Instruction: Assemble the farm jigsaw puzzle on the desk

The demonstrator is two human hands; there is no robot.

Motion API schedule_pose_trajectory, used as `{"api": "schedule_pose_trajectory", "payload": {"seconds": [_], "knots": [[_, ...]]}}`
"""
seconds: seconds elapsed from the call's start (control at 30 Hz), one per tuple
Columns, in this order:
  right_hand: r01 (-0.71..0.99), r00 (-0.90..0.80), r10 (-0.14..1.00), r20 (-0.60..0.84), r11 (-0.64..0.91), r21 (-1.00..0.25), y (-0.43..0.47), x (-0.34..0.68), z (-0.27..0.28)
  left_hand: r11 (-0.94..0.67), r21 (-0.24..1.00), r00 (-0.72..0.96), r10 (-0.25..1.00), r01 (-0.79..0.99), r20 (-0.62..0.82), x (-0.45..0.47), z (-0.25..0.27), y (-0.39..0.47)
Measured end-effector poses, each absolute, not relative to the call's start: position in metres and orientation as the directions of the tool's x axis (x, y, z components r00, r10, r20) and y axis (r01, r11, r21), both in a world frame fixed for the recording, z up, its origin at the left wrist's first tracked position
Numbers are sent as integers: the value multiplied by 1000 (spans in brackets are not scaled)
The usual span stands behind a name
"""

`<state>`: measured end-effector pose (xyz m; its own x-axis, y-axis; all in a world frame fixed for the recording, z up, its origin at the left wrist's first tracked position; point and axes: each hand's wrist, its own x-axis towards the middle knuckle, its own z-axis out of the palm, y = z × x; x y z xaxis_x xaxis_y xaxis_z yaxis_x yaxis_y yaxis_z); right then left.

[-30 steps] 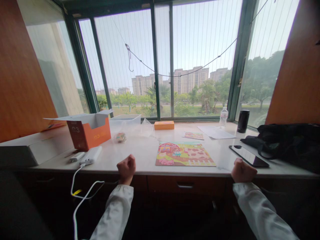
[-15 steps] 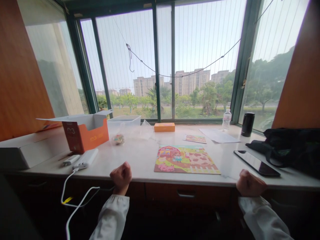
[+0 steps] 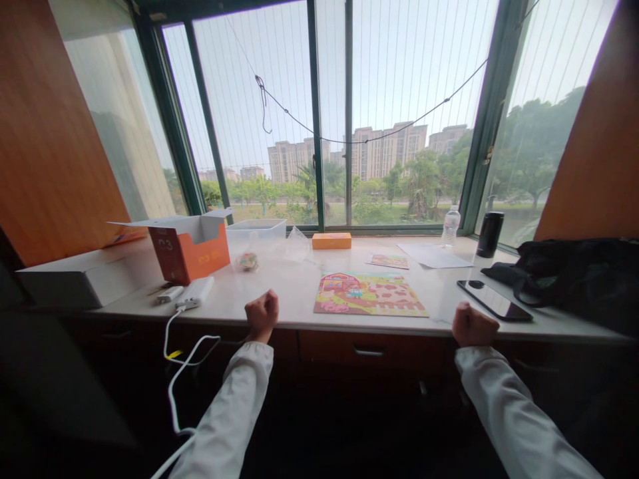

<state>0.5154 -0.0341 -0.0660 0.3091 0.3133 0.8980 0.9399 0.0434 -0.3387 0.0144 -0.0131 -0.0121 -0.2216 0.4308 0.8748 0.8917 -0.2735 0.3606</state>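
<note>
From where I stand, taking twelve o'clock as straight toward the window, the farm picture board (image 3: pixel 369 294) lies flat on the white tabletop (image 3: pixel 294 303), close to its front edge and between the person's two hands. The left hand (image 3: pixel 262 316) is at about eight o'clock from the board, curled into a fist over the front edge, with nothing to be seen in it. The right hand (image 3: pixel 473 326), at four o'clock, is balled up the same way and shows nothing in its grip; whether either one touches the tabletop I cannot tell. Just past the right hand, at three o'clock from the board, a black phone (image 3: pixel 494 301) lies face up, and a black bag (image 3: pixel 569 279) slumps beyond it. A smaller picture card (image 3: pixel 388 261) sits at one o'clock, a white sheet of paper (image 3: pixel 434 256) at two, with a clear bottle (image 3: pixel 450 227) and a dark flask (image 3: pixel 490 235) upright behind. At eleven there is a small orange box (image 3: pixel 331 241). Round at ten are a clear plastic tub (image 3: pixel 257 233) and a little clear packet (image 3: pixel 248 261), and at nine a white charger (image 3: pixel 196 291) near the open orange carton (image 3: pixel 190 256)
</note>
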Motion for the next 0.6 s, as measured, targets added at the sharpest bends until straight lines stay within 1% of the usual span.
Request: {"api": "schedule_pose_trajectory", "payload": {"seconds": [0.13,0.27,0.33,0.37,0.47,0.6], "knots": [[935,316,345,884,48,-353,-35,511,-60,-264,443,-261,518,857,814,22,-2,-14],[935,306,362,880,60,-350,-36,511,-60,-320,603,-385,536,731,751,24,3,-9],[941,290,348,892,69,-332,-36,512,-62,-334,636,-414,537,695,735,24,3,-5],[944,280,335,899,76,-322,-37,512,-63,-336,625,-399,541,705,741,24,3,-3],[950,255,298,920,99,-295,-39,512,-64,-349,534,-303,537,770,788,24,2,-4],[951,242,317,917,110,-289,-42,513,-66,-387,421,-203,492,821,847,26,-1,-12]]}}
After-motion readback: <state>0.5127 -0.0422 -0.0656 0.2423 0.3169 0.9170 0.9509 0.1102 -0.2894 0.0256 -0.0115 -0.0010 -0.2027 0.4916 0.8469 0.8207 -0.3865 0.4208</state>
